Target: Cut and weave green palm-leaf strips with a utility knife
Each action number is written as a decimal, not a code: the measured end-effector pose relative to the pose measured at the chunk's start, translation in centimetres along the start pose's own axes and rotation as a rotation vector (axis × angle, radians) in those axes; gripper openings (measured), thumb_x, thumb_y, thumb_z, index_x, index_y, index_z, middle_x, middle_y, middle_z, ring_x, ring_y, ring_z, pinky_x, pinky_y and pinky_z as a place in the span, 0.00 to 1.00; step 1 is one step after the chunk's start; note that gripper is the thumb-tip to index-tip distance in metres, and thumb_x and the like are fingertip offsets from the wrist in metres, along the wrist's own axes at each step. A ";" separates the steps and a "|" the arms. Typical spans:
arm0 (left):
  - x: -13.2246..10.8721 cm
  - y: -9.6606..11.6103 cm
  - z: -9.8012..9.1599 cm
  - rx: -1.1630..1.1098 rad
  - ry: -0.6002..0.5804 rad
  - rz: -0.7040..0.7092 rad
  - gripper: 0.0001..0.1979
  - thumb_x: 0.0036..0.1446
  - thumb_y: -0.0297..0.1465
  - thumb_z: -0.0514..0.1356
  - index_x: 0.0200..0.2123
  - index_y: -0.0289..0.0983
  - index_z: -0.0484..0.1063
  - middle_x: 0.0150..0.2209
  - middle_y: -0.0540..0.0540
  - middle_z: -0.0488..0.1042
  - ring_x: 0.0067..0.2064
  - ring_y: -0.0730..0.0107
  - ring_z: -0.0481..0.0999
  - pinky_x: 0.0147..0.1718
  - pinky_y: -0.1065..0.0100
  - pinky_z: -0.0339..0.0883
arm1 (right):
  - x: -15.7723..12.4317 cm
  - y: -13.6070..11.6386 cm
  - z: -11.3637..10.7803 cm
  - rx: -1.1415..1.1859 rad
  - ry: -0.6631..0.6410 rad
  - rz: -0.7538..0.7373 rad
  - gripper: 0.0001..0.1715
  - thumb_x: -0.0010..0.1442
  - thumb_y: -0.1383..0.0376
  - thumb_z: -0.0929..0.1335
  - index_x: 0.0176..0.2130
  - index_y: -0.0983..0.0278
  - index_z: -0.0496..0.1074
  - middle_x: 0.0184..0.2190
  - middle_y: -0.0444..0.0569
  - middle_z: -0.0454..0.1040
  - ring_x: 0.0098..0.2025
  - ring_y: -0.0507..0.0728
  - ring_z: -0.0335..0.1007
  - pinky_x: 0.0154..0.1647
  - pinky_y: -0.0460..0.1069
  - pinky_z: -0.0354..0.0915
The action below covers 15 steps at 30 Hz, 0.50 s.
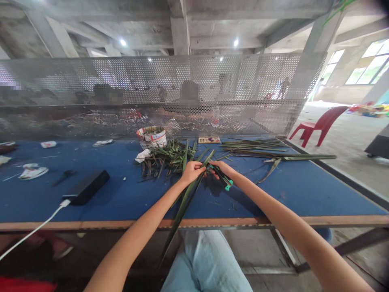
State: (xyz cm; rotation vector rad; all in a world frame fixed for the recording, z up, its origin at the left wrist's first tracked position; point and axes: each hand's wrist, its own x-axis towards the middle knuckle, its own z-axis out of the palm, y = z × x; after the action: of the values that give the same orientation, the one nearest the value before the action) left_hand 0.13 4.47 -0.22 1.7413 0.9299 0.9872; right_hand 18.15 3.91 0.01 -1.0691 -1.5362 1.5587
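My left hand (192, 170) is closed around a long dark green palm leaf (182, 207) that runs from the blue table down past its front edge toward my lap. My right hand (221, 167) is closed on a small cutter with a green handle (226, 182), held against the same leaf just right of my left hand. Both hands meet above the middle of the table (121, 198). A heap of cut leaf pieces (165, 158) lies just behind them.
Long uncut leaves (267, 152) lie at the back right. A paper-wrapped cup (151, 137) stands behind the heap. A black power bank (86, 186) with a white cable lies at left. A perforated metal screen (152, 93) walls the far side; people sit behind it. A red chair (319, 123) stands right.
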 end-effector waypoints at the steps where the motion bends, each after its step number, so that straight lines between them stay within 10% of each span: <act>1: 0.0 0.0 0.0 0.001 0.006 0.002 0.08 0.48 0.33 0.63 0.24 0.32 0.75 0.21 0.46 0.76 0.23 0.66 0.75 0.26 0.69 0.67 | -0.1 0.0 0.3 0.001 -0.008 -0.001 0.24 0.64 0.58 0.59 0.21 0.65 0.65 0.12 0.42 0.63 0.12 0.48 0.56 0.17 0.44 0.57; 15: -0.2 0.4 0.7 -0.019 0.002 -0.075 0.09 0.49 0.35 0.63 0.26 0.33 0.76 0.24 0.45 0.79 0.26 0.64 0.77 0.27 0.68 0.68 | -0.3 -0.9 0.5 0.051 0.146 -0.054 0.15 0.64 0.64 0.58 0.26 0.64 0.63 0.13 0.40 0.65 0.11 0.48 0.57 0.14 0.44 0.56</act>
State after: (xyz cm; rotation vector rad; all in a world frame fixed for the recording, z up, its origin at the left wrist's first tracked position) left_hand 0.74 3.96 -0.06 1.6780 0.9768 0.9465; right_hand 17.73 3.49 0.91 -1.0790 -1.4081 1.4425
